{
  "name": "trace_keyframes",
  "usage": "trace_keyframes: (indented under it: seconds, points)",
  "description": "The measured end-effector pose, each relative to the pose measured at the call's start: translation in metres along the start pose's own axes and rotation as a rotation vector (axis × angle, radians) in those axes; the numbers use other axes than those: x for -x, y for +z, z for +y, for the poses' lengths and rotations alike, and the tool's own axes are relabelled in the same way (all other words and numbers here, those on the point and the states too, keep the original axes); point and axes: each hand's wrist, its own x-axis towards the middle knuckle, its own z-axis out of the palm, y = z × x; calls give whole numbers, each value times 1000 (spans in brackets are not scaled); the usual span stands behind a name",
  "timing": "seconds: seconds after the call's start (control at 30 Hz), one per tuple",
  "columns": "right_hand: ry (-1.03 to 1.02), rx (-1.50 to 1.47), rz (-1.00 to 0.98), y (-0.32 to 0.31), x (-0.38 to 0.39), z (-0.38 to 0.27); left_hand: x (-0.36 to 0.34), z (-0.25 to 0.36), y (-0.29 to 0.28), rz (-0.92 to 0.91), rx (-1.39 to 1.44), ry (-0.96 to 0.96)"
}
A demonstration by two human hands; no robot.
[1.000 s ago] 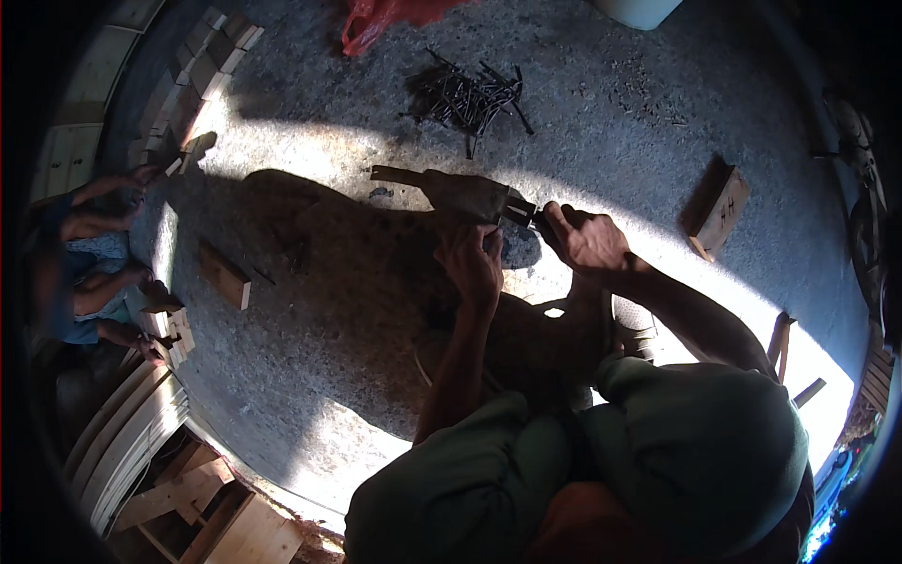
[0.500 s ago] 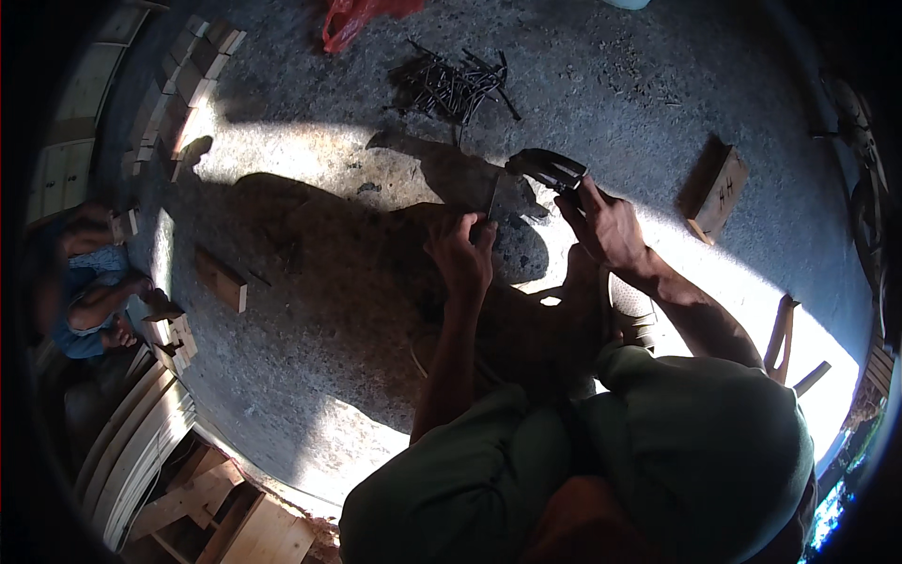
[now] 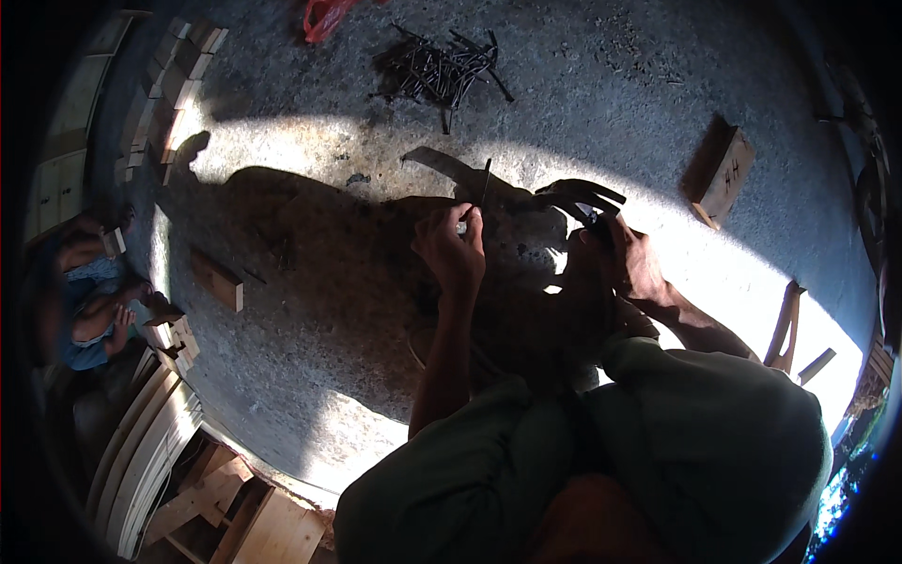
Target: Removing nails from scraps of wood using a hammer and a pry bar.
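Observation:
My left hand pinches a thin dark metal rod, like a long nail, standing up from my fingertips. To its right my right hand grips a dark metal hand tool with two curved prongs pointing left; its exact kind is hard to make out. The tool's head is a short way right of the rod, apparently apart from it. Beyond my hands a loose pile of several dark nails or rods lies on the concrete floor.
A co-worker sits at the left, handling wood near stacked blocks. More blocks line the upper left; loose blocks lie at left and right. A red plastic bag, planks and wood pieces surround me.
My right hand has moved rightward and turned, tilting the tool upright and then lower again. My left hand has shifted slightly left and up, with the rod now standing clearly above it.

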Motion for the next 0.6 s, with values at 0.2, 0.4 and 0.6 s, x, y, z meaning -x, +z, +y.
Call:
trace_keyframes:
  seconds: [0.2, 0.4, 0.6]
  points:
    - [-5, -288, -8, -23, -35, -41, 0, 3, 2, -15, -49, 8]
    - [-205, 16, 75, -12, -56, -42, 2, 5, 8, 24, -40, 34]
    - [-330, 309, -48, 6, -56, -58, 4, 4, 11, 104, -28, 53]
